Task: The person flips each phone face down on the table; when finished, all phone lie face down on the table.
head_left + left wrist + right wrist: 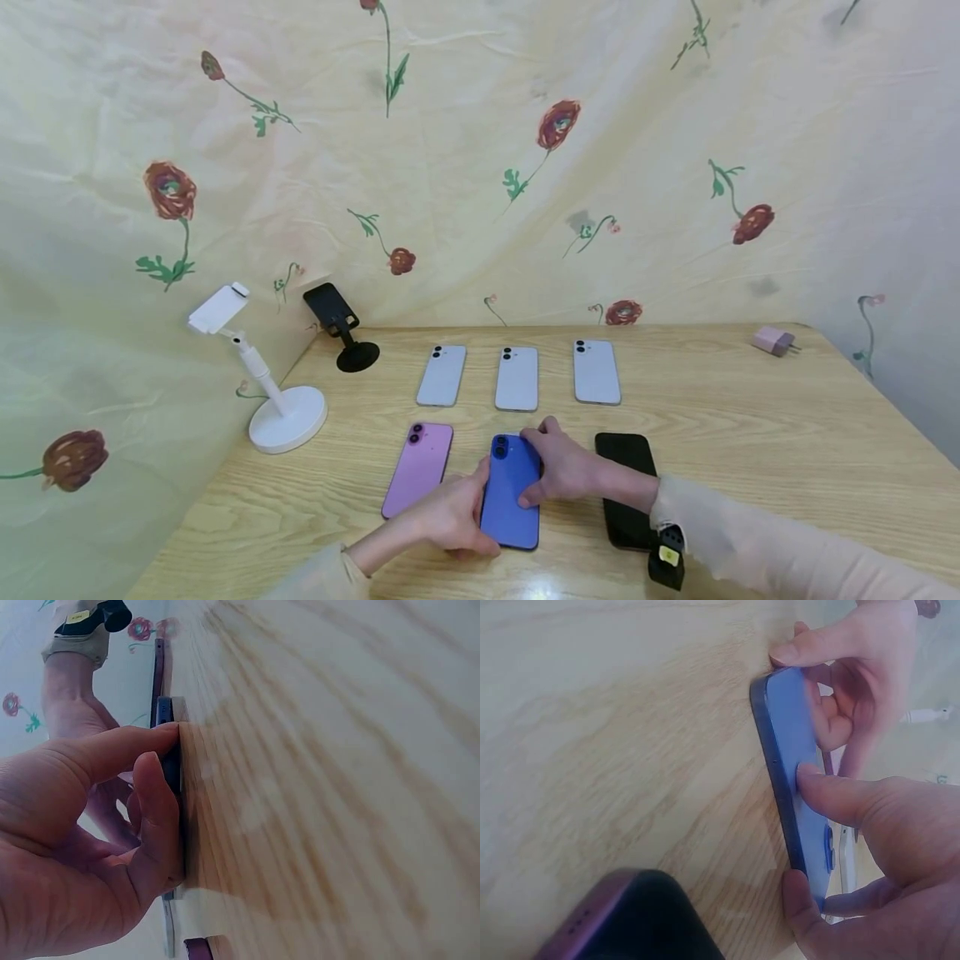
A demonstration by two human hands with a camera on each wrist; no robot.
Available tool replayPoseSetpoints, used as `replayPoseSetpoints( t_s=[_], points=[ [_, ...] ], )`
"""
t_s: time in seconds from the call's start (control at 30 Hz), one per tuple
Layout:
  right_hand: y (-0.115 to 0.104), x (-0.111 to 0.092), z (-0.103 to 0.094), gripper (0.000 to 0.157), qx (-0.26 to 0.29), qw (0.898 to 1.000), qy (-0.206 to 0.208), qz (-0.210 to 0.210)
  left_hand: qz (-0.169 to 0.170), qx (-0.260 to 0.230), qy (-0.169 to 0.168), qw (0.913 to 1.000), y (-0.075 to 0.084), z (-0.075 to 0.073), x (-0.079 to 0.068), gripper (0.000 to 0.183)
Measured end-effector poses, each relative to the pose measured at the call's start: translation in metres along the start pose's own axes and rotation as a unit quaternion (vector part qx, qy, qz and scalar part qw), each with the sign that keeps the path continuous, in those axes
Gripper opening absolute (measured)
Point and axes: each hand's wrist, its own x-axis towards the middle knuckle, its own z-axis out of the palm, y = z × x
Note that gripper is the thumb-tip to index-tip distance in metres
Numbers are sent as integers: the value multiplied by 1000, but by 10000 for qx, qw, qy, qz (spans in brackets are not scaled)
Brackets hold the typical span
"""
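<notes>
A blue phone lies camera side up on the wooden table, between both hands. My left hand holds it by its left edge; in the right wrist view that thumb is at the phone's lower end and the other fingers curl beside it. My right hand pinches the phone from the right, its thumb on the blue back and a fingertip at the long side. To the left lies a lilac phone, partly behind my left forearm. A black phone is under my right wrist in the head view.
Three pale phones lie in a row farther back: left, middle and right. A white phone stand and a black one are at the left. A pink charger plug sits at the back right, before a flowered cloth.
</notes>
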Motion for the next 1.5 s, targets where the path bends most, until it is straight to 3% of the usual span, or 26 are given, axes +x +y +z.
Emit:
replayPoseSetpoints(
  t_s=[0.33,0.43,0.57,0.73,0.9,1.03,1.13,1.3,1.5],
  points=[
    [-1,0,-8,86,-68,9999,-63,139,15,272,-7,9996,1,-2,2,110],
    [-1,-2,-27,70,94,9998,-167,97,52,425,20,9991,-1,-1,1,111],
    [10,-14,-65,43,524,9986,-49,84,291,994,279,9942,0,-1,-2,107],
    [43,-44,-97,24,832,9959,115,347,778,1501,657,9834,25,7,-2,72],
    [77,-68,-108,28,977,9912,320,833,1369,2071,561,9671,65,31,20,54],
    [94,-74,-106,37,1529,9796,433,1228,1294,2827,494,9491,84,49,40,64],
    [102,-77,-100,44,2054,9681,397,1377,1089,3134,502,9420,89,57,51,85],
    [104,-81,-96,50,2419,9585,379,1461,1060,3171,493,9412,88,65,61,110],
    [102,-85,-95,52,2529,9554,281,1497,1167,3208,415,9390,87,75,72,108]
  ],
)
